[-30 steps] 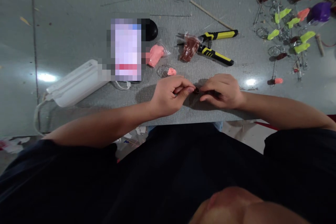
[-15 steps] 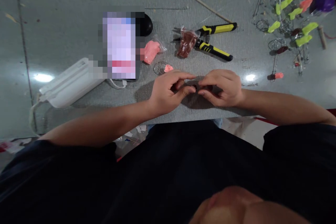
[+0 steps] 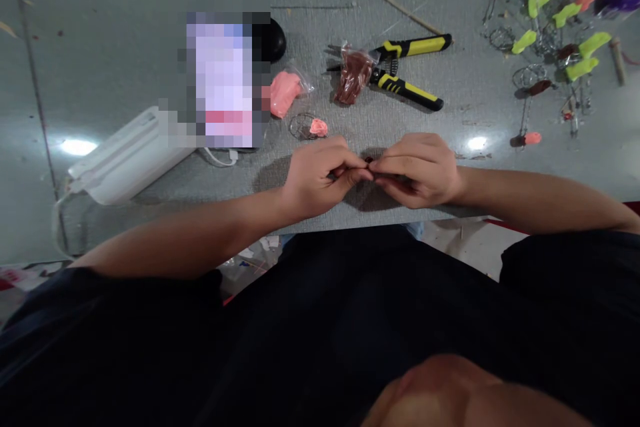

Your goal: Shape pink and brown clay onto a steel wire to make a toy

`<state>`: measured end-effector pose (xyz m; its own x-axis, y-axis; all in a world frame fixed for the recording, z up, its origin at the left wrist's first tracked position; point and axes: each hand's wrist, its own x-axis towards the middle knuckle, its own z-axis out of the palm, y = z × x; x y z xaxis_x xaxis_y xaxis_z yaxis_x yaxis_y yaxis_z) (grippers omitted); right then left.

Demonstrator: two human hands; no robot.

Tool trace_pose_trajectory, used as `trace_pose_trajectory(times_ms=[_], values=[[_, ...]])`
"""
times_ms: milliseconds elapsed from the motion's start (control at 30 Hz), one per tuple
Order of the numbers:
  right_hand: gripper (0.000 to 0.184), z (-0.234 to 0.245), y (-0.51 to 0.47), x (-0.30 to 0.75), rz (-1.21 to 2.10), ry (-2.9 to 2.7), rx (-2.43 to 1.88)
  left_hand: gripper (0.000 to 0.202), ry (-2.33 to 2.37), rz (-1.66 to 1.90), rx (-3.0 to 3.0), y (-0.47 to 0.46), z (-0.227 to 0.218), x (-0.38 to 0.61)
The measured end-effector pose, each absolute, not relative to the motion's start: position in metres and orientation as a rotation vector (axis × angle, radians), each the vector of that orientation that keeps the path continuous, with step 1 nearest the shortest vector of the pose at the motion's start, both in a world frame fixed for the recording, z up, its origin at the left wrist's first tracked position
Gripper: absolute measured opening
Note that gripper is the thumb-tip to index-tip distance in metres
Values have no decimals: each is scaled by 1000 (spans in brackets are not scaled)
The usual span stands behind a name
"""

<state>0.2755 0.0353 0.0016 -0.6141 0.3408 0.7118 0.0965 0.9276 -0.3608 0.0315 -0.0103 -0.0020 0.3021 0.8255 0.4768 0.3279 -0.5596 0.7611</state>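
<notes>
Fingertips of my left hand [image 3: 320, 173] and my right hand [image 3: 420, 170] meet just above the table near its front edge. Between them is a small dark brown piece [image 3: 369, 160], mostly hidden by the fingers; it looks like soft clay. Both hands are closed in a pinch on it. Beyond the left hand lies a wire loop [image 3: 300, 125] with a pink lump [image 3: 319, 127] at its right side. A clear bag of brown clay-like material [image 3: 354, 77] rests over the jaws of yellow-and-black pliers [image 3: 410, 92].
A bag of pink material [image 3: 285, 93] lies near a blurred-out phone [image 3: 225, 80] and a black rounded object [image 3: 274, 40]. A white device [image 3: 133, 157] with a cable is at left. A thin stick [image 3: 395, 1] lies behind the pliers. Wire pieces with yellow-green lumps [image 3: 583, 68] spread at right.
My right fingertips have come left to meet the left ones at the brown piece. The left thumb and fingers have closed together. The view has shifted slightly.
</notes>
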Motion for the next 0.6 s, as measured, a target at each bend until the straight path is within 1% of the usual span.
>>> trace_pose_trajectory(times_ms=[67,233,433,600], values=[[24,-1,36,275,326,-2204,-291,34,1006,1214,2041,-10,-2,32],[13,-2,36,275,314,-2204,-291,30,966,1238,2048,-9,-1,32],[5,7,33,274,514,-2258,-390,30,1009,1183,2074,-9,-1,31],[6,12,29,273,663,-2205,-489,33,991,1196,2064,-9,-2,32]])
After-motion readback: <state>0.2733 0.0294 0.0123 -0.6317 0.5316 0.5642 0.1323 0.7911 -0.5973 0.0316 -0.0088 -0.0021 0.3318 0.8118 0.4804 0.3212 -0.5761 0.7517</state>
